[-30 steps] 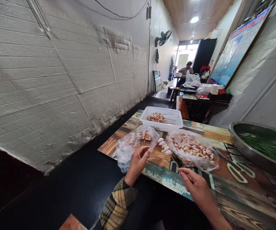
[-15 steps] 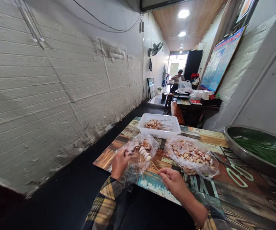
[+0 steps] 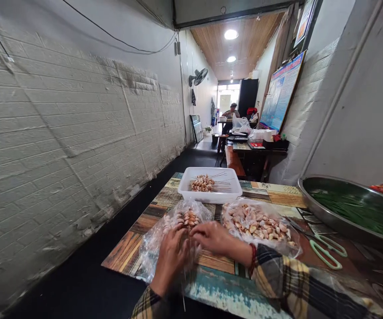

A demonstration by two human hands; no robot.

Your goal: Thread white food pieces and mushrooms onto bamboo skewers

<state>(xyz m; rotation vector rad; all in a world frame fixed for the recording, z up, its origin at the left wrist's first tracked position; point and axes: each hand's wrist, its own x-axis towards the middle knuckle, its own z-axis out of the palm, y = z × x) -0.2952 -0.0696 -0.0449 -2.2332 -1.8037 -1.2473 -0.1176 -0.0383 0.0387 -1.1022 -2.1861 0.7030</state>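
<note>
A clear plastic bag (image 3: 160, 235) lies on the table's near left part, with several meat skewers (image 3: 187, 217) inside it. My left hand (image 3: 170, 259) is closed on the bag where the skewer sticks bunch together. My right hand (image 3: 215, 238) reaches across from the right and meets the left one, its fingers curled over the stick ends. Both hands are slightly smeared by motion. Just right of my right hand, a second clear bag (image 3: 259, 223) holds loose pale meat pieces.
A white plastic tray (image 3: 185, 191) with finished skewers stands behind the bags. A large steel basin (image 3: 324, 216) of green vegetables sits at the right, with green-handled scissors (image 3: 328, 253) in front of it. A person (image 3: 233, 110) sits at far tables. A brick wall runs along the left.
My right hand moved left from the table edge to the skewer bag and joined my left hand. The bag was gathered nearer. The camera view shifted left and tilted up.
</note>
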